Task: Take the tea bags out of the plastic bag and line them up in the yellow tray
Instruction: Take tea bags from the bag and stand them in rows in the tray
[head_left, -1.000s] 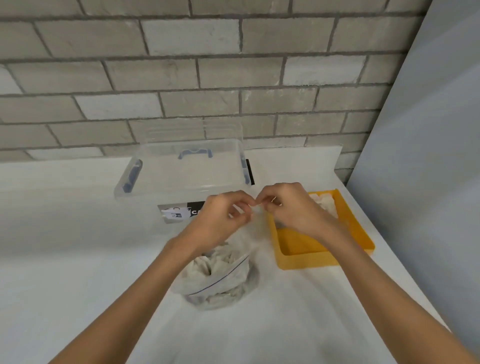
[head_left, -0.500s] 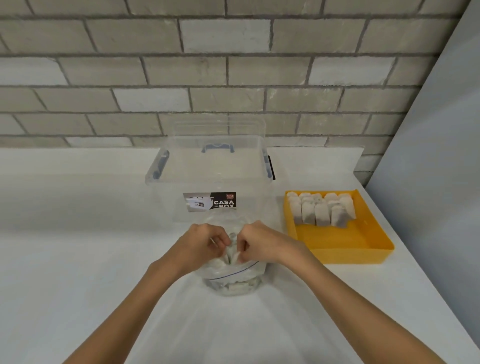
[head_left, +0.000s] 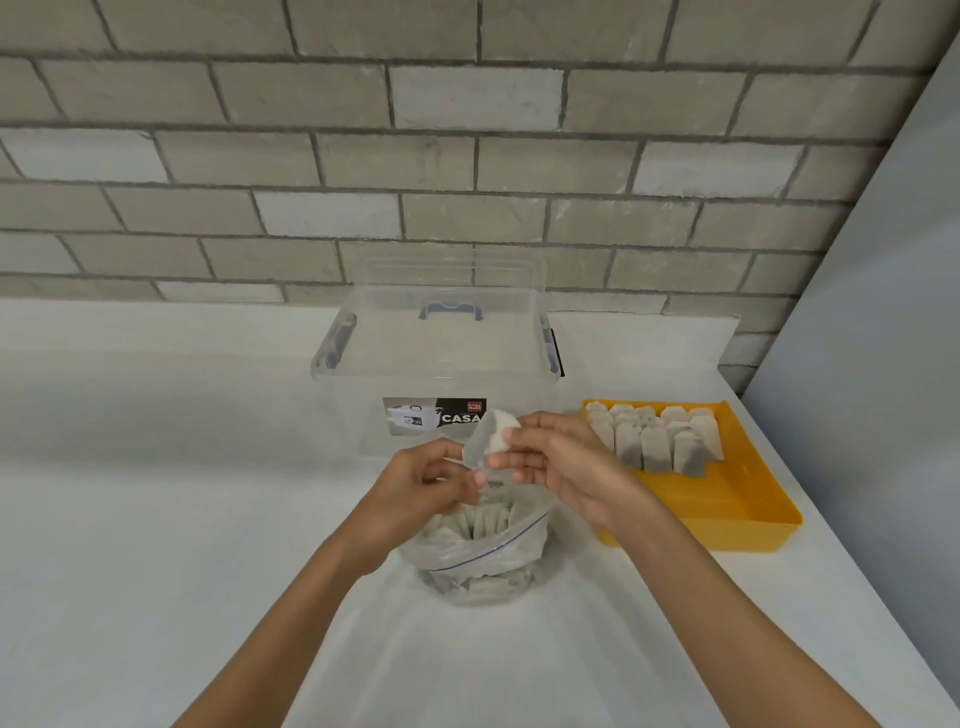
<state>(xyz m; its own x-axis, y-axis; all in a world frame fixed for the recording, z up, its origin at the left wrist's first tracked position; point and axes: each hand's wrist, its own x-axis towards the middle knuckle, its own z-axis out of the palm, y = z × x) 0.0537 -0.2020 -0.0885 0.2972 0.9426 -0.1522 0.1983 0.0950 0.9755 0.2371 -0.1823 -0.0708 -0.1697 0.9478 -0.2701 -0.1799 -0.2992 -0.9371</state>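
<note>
A clear zip plastic bag (head_left: 483, 564) full of tea bags stands open on the white table, near the middle. Just above its mouth my right hand (head_left: 563, 465) pinches one pale tea bag (head_left: 491, 436) between thumb and fingers. My left hand (head_left: 423, 483) is beside it, fingers curled, touching the lower end of that same tea bag. To the right lies the yellow tray (head_left: 727, 512); several tea bags (head_left: 657, 439) stand in rows at its far end, and its near half is bare.
A clear plastic storage box (head_left: 441, 358) with a lid, blue handles and a black label stands right behind the bag. A grey brick wall runs behind the table. A grey panel (head_left: 883, 338) closes off the right side beyond the tray.
Both hands were down in the bag's mouth half a second ago. They have risen, and one tea bag has come up out of the bag between them.
</note>
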